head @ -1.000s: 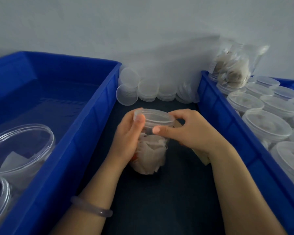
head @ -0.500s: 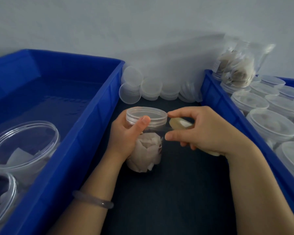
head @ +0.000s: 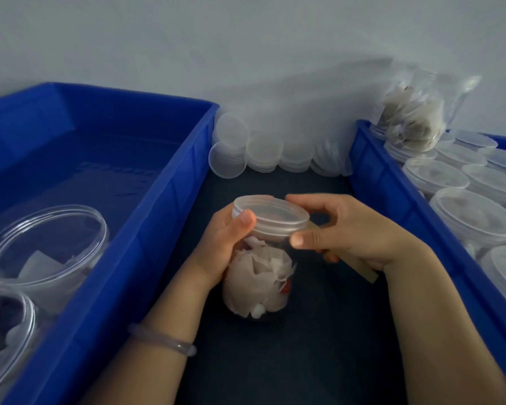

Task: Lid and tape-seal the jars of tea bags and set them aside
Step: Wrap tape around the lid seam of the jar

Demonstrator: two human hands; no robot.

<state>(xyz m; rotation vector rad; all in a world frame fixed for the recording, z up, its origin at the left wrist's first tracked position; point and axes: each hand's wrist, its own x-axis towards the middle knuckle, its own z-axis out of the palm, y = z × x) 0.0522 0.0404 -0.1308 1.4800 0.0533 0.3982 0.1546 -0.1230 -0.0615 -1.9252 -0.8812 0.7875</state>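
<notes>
A clear jar [head: 257, 282] full of tea bags stands on the dark table between two blue bins, with a translucent lid [head: 270, 216] on top. My left hand [head: 225, 244] grips the jar from the left, thumb on the lid's rim. My right hand [head: 348, 232] holds a tan roll of tape [head: 360, 270], mostly hidden in the palm, and its thumb and forefinger sit against the lid's right side.
Loose lids [head: 263, 153] are stacked against the back wall. The left blue bin [head: 146, 229] holds open jars [head: 44, 244]. The right blue bin [head: 398, 200] is packed with lidded jars [head: 473, 217] and a bag of tea bags [head: 412, 121].
My right hand, which had drawn the tape roll away to the right of the lid, has come back against the lid's right side. The jar has turned slightly in my left hand.
</notes>
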